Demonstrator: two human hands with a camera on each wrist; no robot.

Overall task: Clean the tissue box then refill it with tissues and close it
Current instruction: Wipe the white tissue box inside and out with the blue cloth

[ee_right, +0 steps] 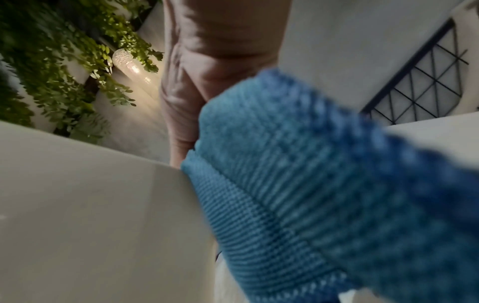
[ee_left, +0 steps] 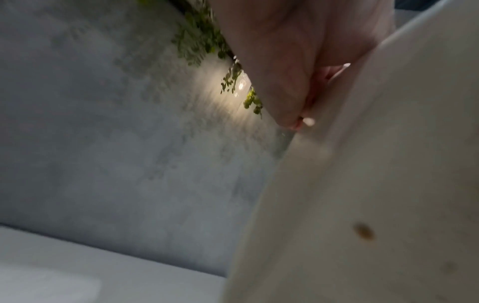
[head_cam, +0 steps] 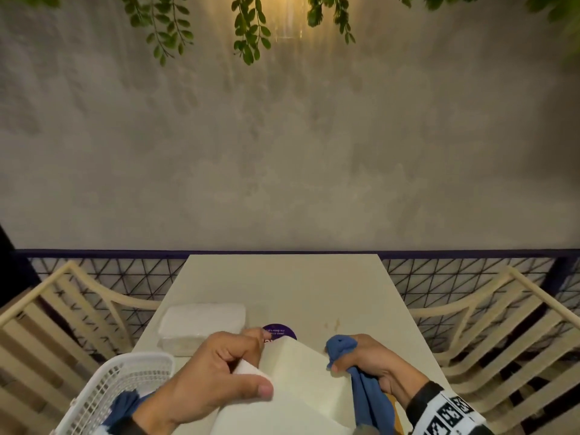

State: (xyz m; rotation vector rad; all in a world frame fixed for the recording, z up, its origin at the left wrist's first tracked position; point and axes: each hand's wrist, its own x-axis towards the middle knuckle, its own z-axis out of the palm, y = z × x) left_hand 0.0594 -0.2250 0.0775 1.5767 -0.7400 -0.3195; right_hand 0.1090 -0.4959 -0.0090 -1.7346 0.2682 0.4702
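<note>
Cleaning stage. At lower centre of the head view, the left hand [head_cam: 216, 368] gripped the white tissue box [head_cam: 301, 381], lifted and tilted above the table [head_cam: 282, 277]. The right hand [head_cam: 373, 365], at lower right, clutched a bunched blue cloth [head_cam: 367, 394] against the box's right edge. A wrapped tissue pack [head_cam: 202, 324] lay at left centre, apparently unused. Good practice: brace the box firmly, wipe each face in turn, and attend to the brown spot [ee_left: 364, 233] seen by the left wrist camera.
</note>
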